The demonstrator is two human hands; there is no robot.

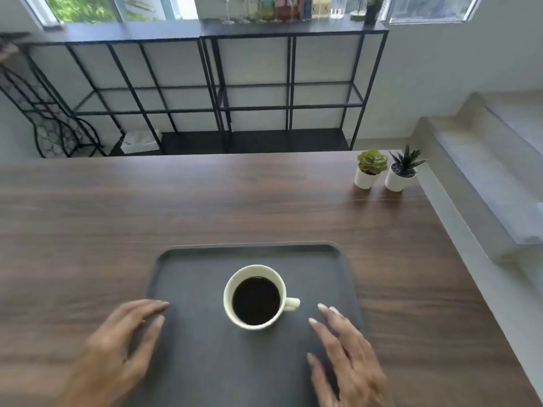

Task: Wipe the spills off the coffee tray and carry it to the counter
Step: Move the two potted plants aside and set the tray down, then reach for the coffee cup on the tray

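A dark tray [188, 362] is seen at the near edge of the wooden table [88, 218], with a white cup [255, 297] of black coffee at its middle. The left hand [117, 348] is spread over the tray's left rim, the right hand [349, 351] spread above its right side. Two small potted plants [382, 170] are set at the far right corner.

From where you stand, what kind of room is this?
Probably a home dining or bar corner: a wooden table with a coffee cup on a tray, potted succulents, and bottles on a black shelf beneath windows.
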